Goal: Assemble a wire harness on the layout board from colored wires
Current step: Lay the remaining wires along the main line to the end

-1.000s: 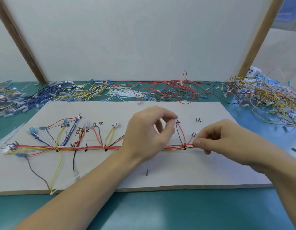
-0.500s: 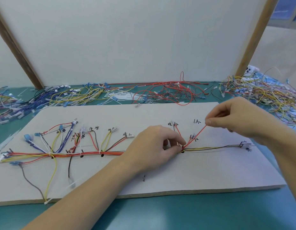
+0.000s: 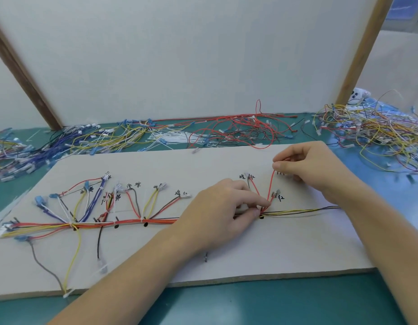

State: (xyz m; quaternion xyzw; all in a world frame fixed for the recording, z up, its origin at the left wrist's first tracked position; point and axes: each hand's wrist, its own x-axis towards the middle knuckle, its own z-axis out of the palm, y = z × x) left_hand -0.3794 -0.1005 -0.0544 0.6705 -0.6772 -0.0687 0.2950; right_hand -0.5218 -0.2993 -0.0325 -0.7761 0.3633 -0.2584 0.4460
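Note:
The pale layout board (image 3: 285,249) lies flat on the teal table. A bundled trunk of red, yellow and black wires (image 3: 133,222) runs along it, with coloured branches fanning up to handwritten labels. My left hand (image 3: 217,207) pinches the trunk at a black peg mark near the board's right half. My right hand (image 3: 306,165) pinches the upper end of a red wire (image 3: 271,186) that rises from that pinch point toward a label at the far right. Yellow and black wires (image 3: 301,210) continue rightward under my right forearm.
Heaps of loose wires lie behind the board: blue and yellow ones (image 3: 81,141) at the left, red ones (image 3: 241,130) in the middle, a mixed tangle (image 3: 377,132) at the right. White cable ties (image 3: 170,138) lie among them. A white panel stands behind. A small peg (image 3: 206,256) sticks up near the board's front.
My right hand has pulled the red wire up and back from the trunk toward the far-right label. My left hand moved right and down onto the trunk and holds it there.

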